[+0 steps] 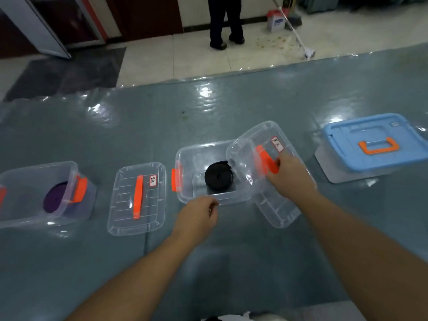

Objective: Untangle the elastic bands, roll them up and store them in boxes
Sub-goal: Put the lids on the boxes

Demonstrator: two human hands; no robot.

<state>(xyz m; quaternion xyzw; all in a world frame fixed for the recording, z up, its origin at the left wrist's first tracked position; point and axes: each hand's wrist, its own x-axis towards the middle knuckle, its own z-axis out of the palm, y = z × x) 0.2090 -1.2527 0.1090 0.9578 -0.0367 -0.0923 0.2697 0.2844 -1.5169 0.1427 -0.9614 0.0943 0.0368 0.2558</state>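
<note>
Over the open box (185, 181) holding a black roll (218, 177), the right hand (288, 174) grips a tilted clear lid (252, 144) by its orange handle; the left hand (196, 216), loosely curled, holds nothing just before the box.

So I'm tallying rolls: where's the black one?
The black roll lies in the middle clear box, left of the lid the right hand holds.
</note>
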